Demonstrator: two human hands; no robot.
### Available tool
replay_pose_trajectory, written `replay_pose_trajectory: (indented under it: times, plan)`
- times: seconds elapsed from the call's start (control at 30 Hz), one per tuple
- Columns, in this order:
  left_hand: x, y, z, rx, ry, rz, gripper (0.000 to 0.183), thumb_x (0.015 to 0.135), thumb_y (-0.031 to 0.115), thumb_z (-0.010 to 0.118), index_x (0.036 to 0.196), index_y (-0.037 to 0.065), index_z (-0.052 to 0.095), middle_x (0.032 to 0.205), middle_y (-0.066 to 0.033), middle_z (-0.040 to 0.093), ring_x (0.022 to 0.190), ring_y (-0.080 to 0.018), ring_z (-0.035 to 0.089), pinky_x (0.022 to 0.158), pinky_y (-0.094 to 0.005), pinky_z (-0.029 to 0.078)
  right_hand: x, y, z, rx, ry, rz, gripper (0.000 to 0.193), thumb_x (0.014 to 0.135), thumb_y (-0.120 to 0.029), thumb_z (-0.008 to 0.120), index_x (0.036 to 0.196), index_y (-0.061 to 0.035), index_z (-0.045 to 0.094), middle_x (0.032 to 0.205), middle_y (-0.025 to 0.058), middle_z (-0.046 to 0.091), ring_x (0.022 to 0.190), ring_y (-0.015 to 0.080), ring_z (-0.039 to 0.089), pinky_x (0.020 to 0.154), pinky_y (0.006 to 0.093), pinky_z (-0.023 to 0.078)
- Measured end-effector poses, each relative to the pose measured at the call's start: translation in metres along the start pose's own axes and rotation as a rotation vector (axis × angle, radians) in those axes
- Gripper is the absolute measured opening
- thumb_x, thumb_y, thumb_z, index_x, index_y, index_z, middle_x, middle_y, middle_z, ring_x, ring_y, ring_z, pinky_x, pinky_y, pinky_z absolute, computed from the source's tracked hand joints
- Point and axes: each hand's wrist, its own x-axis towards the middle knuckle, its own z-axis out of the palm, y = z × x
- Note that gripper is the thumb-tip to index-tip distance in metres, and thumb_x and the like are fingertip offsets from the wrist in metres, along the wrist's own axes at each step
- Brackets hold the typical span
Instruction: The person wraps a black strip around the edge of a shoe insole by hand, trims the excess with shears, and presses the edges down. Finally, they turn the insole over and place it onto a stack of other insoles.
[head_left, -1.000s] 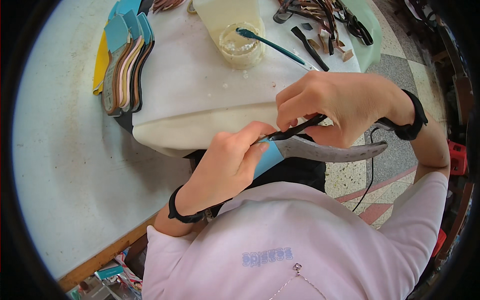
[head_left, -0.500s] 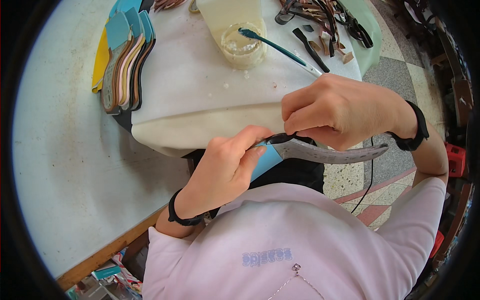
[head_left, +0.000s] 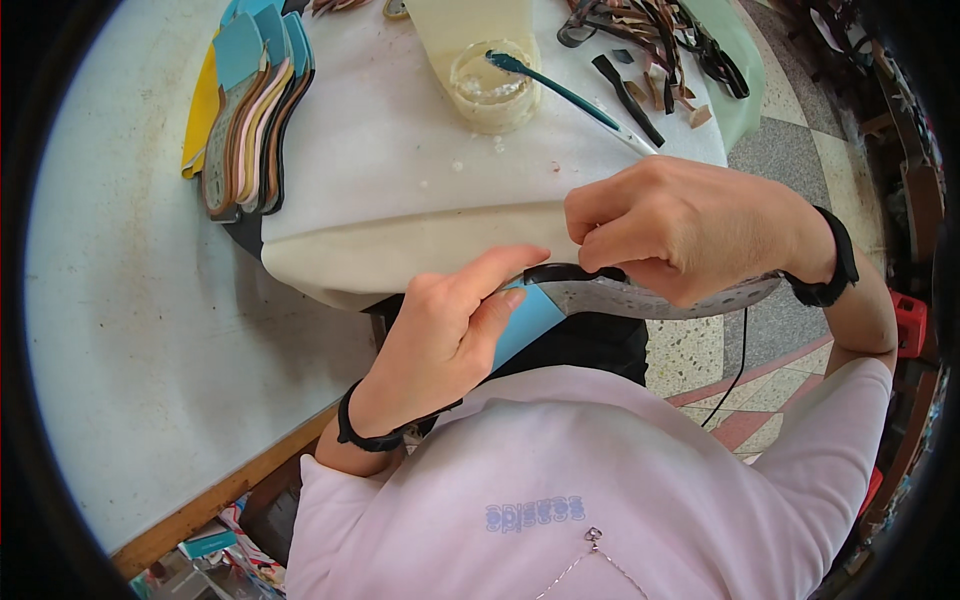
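Two pinches show: left grip [head_left: 430, 328] on the blue end [head_left: 530, 325] of the curved piece [head_left: 595, 299], right grip [head_left: 658, 228] nearer, on the black strip [head_left: 555, 273] stretching leftward along the piece's edge.

A pale bench, partly under a white covering, beyond the hands.
Left of the left hand [head_left: 440, 320] spreads the bare, scuffed, brown-stained bench [head_left: 130, 250]; the white covering [head_left: 370, 170] lies just beyond both hands, its cream fold [head_left: 430, 255] nearest them (whether it rests on the same top cannot be told). Far ahead and left of that hand, at the covering's edge, sit stacked curved strips [head_left: 245, 145] with blue ends, a yellow sheet [head_left: 203, 100] showing beside them. Ahead of the right hand [head_left: 665, 225] lie a black strip [head_left: 627, 100] and tangled scraps [head_left: 660, 45]; ahead and left of it stands a translucent tub [head_left: 500, 118].
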Motion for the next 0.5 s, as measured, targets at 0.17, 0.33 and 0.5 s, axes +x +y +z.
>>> replay_pose_trajectory:
  times: [0.17,0.33,0.5]
  plan:
    - [-0.002,0.0,-0.004,0.045,-0.037,-0.055,0.027,0.081,-0.007,0.051,0.106,0.001,0.057,0.068,-0.019,0.056,0.054,-0.0279,0.054,0.053,-0.0281,0.043,0.003,-0.006,-0.003,0.001,-0.074,0.06,0.016,0.06,0.012,0.053,0.073,0.0029,0.056,0.078,0.0109,0.054,0.063,0.0294,0.053,0.05,0.0352,0.04]
    - [-0.005,-0.004,0.002,0.037,0.032,0.021,0.027,0.08,-0.008,0.05,0.106,-0.001,0.057,0.068,-0.019,0.056,0.056,-0.0301,0.055,0.054,-0.0294,0.044,0.008,-0.001,0.002,0.08,-0.056,0.081,0.007,0.068,0.006,0.061,0.071,0.003,0.055,0.074,0.0111,0.053,0.059,0.0289,0.051,0.05,0.0345,0.039]
    - [-0.008,-0.005,0.007,0.092,0.062,0.142,0.029,0.078,-0.011,0.05,0.106,-0.004,0.055,0.076,-0.0193,0.059,0.067,-0.0334,0.059,0.06,-0.0342,0.047,0.015,-0.001,0.01,0.081,0.024,0.061,0.019,0.071,-0.006,0.065,0.059,0.0029,0.053,0.062,0.0134,0.052,0.058,0.0316,0.052,0.052,0.0395,0.04]
